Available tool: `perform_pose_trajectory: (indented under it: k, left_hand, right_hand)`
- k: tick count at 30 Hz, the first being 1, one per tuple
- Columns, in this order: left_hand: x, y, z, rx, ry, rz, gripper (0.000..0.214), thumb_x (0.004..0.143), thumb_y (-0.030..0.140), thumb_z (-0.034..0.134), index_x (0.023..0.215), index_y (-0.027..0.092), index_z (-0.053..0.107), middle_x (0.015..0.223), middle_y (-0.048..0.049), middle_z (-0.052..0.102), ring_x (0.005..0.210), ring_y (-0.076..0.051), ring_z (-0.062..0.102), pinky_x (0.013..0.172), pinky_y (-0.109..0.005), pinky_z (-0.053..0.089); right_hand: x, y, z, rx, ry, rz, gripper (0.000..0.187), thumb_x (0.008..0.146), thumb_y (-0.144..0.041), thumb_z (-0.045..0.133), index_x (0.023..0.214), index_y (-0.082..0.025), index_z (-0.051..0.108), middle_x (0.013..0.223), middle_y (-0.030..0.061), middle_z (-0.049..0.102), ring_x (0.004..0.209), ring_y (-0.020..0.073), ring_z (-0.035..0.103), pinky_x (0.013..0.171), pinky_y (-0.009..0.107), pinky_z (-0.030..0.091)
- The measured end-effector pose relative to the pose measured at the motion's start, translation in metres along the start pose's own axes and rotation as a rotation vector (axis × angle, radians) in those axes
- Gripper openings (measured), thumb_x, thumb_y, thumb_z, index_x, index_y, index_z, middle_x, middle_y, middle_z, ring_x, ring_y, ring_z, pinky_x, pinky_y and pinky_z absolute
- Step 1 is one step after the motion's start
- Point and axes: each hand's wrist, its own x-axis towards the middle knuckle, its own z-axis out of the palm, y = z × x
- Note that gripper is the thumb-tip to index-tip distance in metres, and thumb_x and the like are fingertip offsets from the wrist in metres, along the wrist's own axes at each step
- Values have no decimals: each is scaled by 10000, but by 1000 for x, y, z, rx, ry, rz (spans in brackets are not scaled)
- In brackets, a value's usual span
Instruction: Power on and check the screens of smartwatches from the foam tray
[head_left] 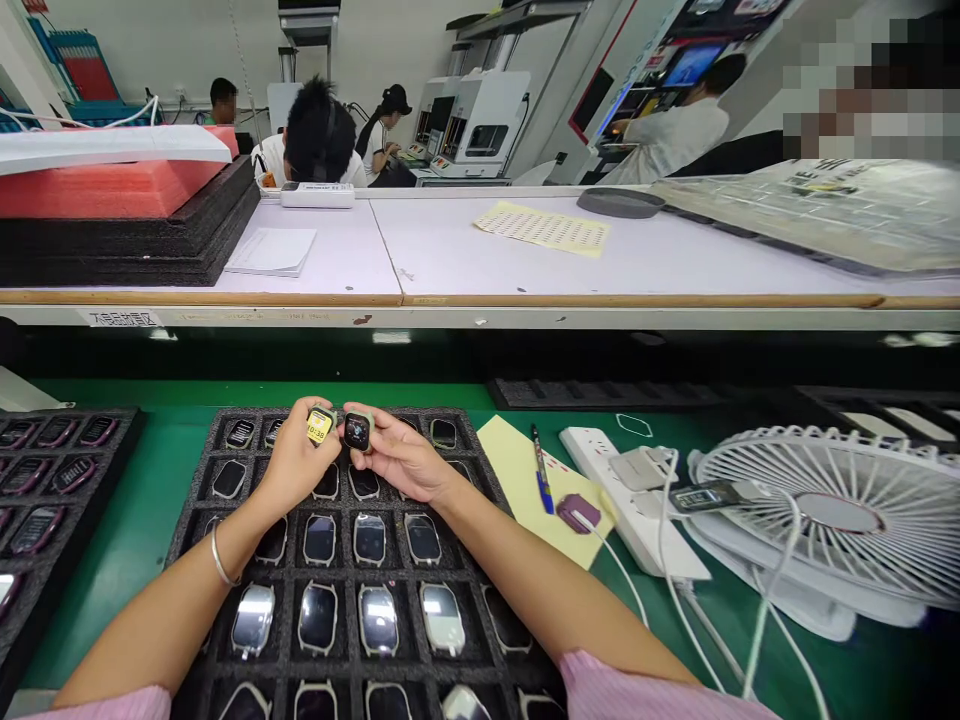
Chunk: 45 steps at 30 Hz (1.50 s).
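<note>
head | yellow-faced watch (319, 426), dark-faced watch (357, 431): we judge both light, stiff, slick-glassed, scratch-prone; best held by case sides | our left grip (296, 455) clamped on yellow-faced watch, right grip (405, 458) pinching dark-faced watch | both over foam tray (344, 573), near its far edge

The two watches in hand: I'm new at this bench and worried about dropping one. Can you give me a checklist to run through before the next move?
1. Left hand has hold of the yellow-faced watch: ok.
2. Right hand has hold of the dark-faced watch: ok.
3. Both screens lit: ok; one reads 10:38, the other shows small graphics on black.
4. The two watches not touching: cannot tell; they are held close, side by side.
5. Foam tray slots directly under the hands: cannot tell; the hands cover part of them.
6. Fan clear of both hands: ok, well off to the right.
</note>
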Motion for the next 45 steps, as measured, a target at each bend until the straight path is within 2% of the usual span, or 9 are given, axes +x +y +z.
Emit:
perform_pose_trajectory:
  k: [10, 16, 23, 35, 45]
  left_hand:
    - [3, -6, -1, -25, -22, -27, 339, 725, 271, 605, 1044, 204, 514, 875, -11, 626, 778, -168, 603, 758, -316, 451]
    - [2, 1, -1, -50, 7, -38, 341, 710, 292, 632, 1020, 205, 519, 844, 8, 591, 735, -150, 576, 721, -295, 443]
    - [2, 2, -1, -58, -3, -49, 308, 694, 179, 607, 991, 204, 529, 819, 20, 591, 719, -140, 566, 700, -275, 436]
    - [1, 4, -1, -71, -37, -70, 319, 704, 144, 597, 1009, 194, 520, 844, 17, 596, 711, -127, 562, 690, -264, 436]
    - [1, 4, -1, -102, -54, -62, 311, 715, 189, 614, 1014, 192, 529, 870, 6, 596, 734, -133, 566, 704, -273, 447]
  right_hand:
    - [0, 1, -2, -32, -23, 1, 498, 797, -332, 816, 1257, -249, 642, 1083, 45, 703, 743, 120, 643, 757, 298, 508]
    - [0, 0, 1, -20, -10, 5, 507, 781, -338, 825, 1245, -237, 648, 1081, 49, 715, 736, 129, 645, 751, 304, 514]
    - [0, -2, 2, 4, 11, 6, 492, 767, -318, 826, 1219, -228, 653, 1046, 55, 725, 719, 145, 638, 736, 321, 509]
    - [-1, -3, 1, -31, -16, -4, 480, 799, -323, 796, 1240, -229, 631, 1057, 63, 709, 736, 146, 630, 757, 330, 502]
    - [-1, -3, -1, -24, -14, 4, 487, 787, -330, 811, 1234, -228, 645, 1051, 54, 715, 725, 144, 637, 737, 319, 500]
